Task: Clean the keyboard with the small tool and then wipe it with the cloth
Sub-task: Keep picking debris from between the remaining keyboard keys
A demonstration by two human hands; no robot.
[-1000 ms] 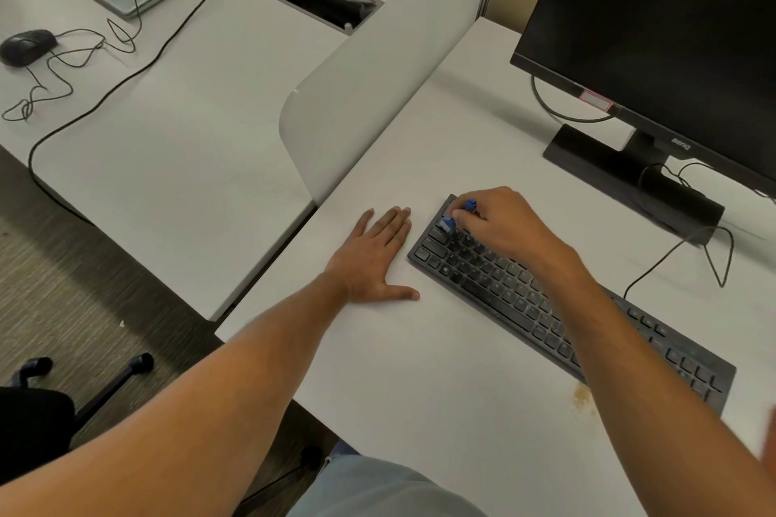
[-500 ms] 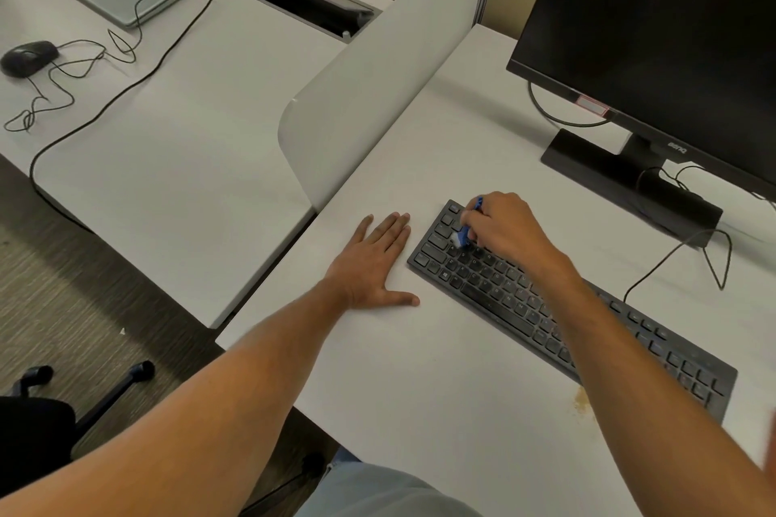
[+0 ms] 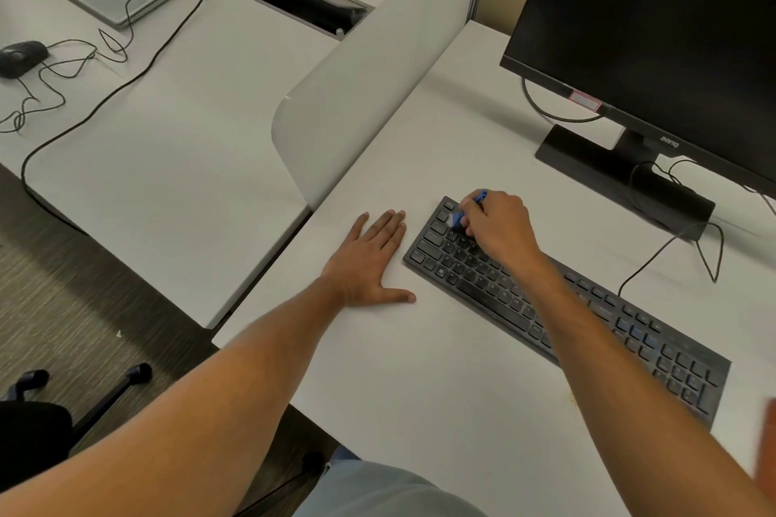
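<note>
At centre frame, the right hand (image 3: pixel 497 225) curls around a small blue tool (image 3: pixel 467 211) over the upper-left keys of a black keyboard (image 3: pixel 495 285) lying diagonally on the white counter (image 3: pixel 420 369), while the left hand (image 3: pixel 369 260) rests flat, fingers straight, just beside the keyboard's left end.

Blue tool (image 3: pixel 469 209) on black keyboard (image 3: pixel 495 285)

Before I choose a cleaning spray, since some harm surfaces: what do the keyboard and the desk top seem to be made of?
The keyboard looks like black matte plastic: moulded keys with printed legends and little shine. The desk top looks like white laminate, smooth and even, with a thin square edge; the core does not show. The small tool in the right hand seems to be blue plastic, though blurred.
</note>
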